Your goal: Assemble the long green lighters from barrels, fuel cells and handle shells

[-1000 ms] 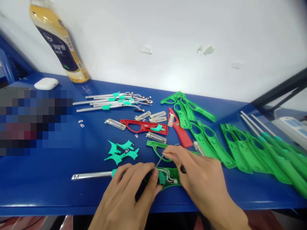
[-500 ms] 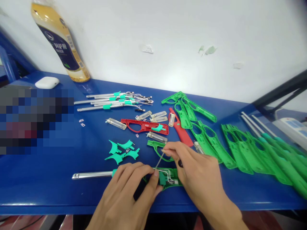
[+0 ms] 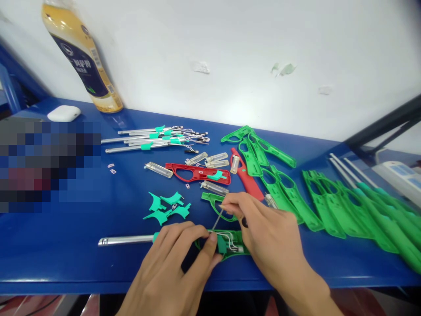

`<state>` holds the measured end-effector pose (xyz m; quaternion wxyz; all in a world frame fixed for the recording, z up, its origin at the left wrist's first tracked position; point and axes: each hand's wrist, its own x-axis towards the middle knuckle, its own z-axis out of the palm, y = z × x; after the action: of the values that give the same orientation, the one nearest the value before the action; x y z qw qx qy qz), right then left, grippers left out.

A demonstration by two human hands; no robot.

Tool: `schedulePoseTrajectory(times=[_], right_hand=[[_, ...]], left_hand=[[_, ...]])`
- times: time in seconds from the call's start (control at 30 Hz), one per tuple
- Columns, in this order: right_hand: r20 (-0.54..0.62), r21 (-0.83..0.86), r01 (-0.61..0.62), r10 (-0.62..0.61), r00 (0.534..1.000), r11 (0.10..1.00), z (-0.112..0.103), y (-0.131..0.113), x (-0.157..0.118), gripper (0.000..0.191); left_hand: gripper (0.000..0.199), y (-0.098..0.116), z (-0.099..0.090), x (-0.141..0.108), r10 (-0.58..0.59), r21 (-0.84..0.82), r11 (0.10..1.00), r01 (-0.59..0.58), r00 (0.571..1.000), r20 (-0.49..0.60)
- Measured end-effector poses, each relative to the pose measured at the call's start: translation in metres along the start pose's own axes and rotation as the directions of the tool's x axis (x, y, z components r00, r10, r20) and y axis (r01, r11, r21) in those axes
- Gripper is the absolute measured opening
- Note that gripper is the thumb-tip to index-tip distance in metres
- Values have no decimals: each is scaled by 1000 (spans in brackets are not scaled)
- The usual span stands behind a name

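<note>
My left hand [image 3: 177, 263] presses down on an open green lighter shell [image 3: 243, 239] near the table's front edge. A silver lighter tube [image 3: 126, 240] juts out to its left. White wires [image 3: 230, 237] and a teal trigger [image 3: 222, 245] show inside the shell. Pinched in my right hand [image 3: 269, 232] is a thin metal rod-like tool [image 3: 217, 219], its tip down at the shell beside my left fingertips; a dark round end shows under the palm. Behind them lies another green shell half [image 3: 213, 199], partly covered by my right hand. Several loose teal triggers [image 3: 167, 208] lie behind my left hand.
Wired lighter tubes [image 3: 144, 140], clear fuel tanks [image 3: 213, 188], a red shell half [image 3: 187, 173] and green shells [image 3: 283, 188] spread across the blue table [image 3: 66, 254]. Longer green lighters [image 3: 378, 210] lie at right. A bottle [image 3: 85, 61] and white case [image 3: 64, 113] stand back left.
Almost nothing differs. Both hands keep their hold, and the tool's tip stays at the same spot on the shell; the whole view has shifted very slightly.
</note>
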<state>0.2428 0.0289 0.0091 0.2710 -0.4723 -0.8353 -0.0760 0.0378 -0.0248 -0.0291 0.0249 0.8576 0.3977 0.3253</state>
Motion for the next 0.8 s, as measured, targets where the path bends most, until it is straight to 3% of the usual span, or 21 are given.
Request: schedulePoseTrajectory(times=[0.4,0.57,0.7,0.8], right_hand=[[23,11,65,-65,998,998,-6,-3,12,24],[79,-2,15,-15,997,1000,-12,4,-4,14],[154,29,-14,10,988,999,-22,9,-21,18],[189,12,22,-24,982,1000,-30,8,-28,22]], left_hand=[[25,3,-1,2,-28,-13,1000,28,999,-32],[24,2,-3,0,-23,-22,1000,22,1000,-17],[29,1,-5,1,-15,-55,998,17,999,45],[27,3,-7,2,-68,-78,995,68,998,2]])
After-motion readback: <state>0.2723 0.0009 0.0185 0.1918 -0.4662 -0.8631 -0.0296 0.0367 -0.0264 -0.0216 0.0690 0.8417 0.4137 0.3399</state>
